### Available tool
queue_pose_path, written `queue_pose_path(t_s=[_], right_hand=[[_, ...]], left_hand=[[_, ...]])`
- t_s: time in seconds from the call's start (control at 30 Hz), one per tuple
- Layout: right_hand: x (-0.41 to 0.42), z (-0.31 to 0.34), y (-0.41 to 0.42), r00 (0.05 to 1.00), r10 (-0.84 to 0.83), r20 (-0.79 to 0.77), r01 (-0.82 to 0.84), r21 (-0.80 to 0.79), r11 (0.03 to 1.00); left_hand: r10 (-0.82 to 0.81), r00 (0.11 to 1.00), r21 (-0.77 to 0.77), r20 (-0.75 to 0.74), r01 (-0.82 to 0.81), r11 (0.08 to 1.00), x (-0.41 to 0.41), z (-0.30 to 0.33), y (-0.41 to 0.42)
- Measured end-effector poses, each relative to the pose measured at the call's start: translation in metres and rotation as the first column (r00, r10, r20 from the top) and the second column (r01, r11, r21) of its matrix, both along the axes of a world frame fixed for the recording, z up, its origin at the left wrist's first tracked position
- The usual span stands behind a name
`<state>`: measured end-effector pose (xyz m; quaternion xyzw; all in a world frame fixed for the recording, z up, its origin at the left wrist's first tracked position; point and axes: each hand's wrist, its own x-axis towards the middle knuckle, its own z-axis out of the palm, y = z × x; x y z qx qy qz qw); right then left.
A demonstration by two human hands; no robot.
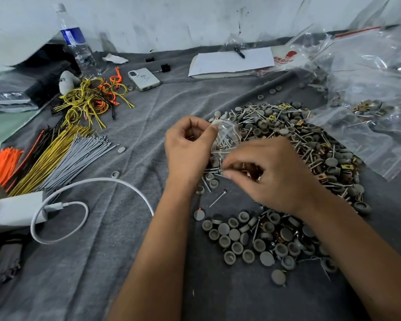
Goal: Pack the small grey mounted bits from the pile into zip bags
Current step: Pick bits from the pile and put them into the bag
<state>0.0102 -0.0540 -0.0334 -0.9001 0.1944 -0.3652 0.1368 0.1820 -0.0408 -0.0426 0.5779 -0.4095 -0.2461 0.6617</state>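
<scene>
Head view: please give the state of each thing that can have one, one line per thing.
Small zip bag: open, partly filled, held up.
Left hand: pinches the bag.
Right hand: pinches a screw at the bag.
Water bottle: upright, capped.
Phone: lying back up.
Charger cable: plugged into the white charger.

Red printing on white plastic bag [285, 57] at far edge of cloth, right of the paper sheet: a red emblem above a line of red capitals, too blurred to read. Blue label on water bottle [75, 41]: lettering too small to make out. Faint markings on phone case [144, 78], unreadable. No other text legible.
</scene>
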Motion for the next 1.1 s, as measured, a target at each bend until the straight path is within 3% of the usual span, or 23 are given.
queue_pose_path(t_s=[0.17,0.33,0.4,0.5,0.63,0.77,0.93,1.1], right_hand=[[0.003,-0.009,-0.002,0.922,0.076,-0.381,-0.036,0.110,0.993],[0.005,-0.009,-0.001,0.896,0.082,-0.436,-0.026,0.133,0.991],[0.006,-0.007,0.002,0.927,0.111,-0.358,-0.051,0.174,0.983],[0.006,-0.001,0.007,0.996,0.079,-0.038,-0.069,0.220,0.973],[0.001,0.002,0.002,0.966,-0.136,0.218,0.129,0.047,0.991],[-0.006,0.001,-0.006,0.923,-0.280,0.262,0.285,0.019,0.958],[-0.008,-0.002,-0.011,0.959,-0.236,0.156,0.239,-0.002,0.971],[-0.008,-0.003,-0.012,0.956,-0.252,0.151,0.261,-0.044,0.964]], left_hand=[[0.024,1.000,0.002,-0.008,-0.024,1.000,0.002,0.001,0.000],[0.032,0.999,0.011,0.018,-0.032,0.999,0.001,0.001,0.002],[0.037,0.999,0.013,0.020,-0.038,0.999,0.002,0.000,0.001],[0.036,0.999,0.006,0.015,-0.036,0.999,0.002,0.000,0.001],[0.012,0.999,0.003,0.038,-0.012,1.000,0.000,0.001,0.002],[-0.074,0.981,-0.014,0.180,0.077,0.997,-0.003,0.002,0.004],[-0.114,0.950,0.003,0.292,0.119,0.993,-0.009,0.001,0.005],[-0.090,0.954,-0.023,0.287,0.101,0.995,-0.008,-0.001,0.005]])
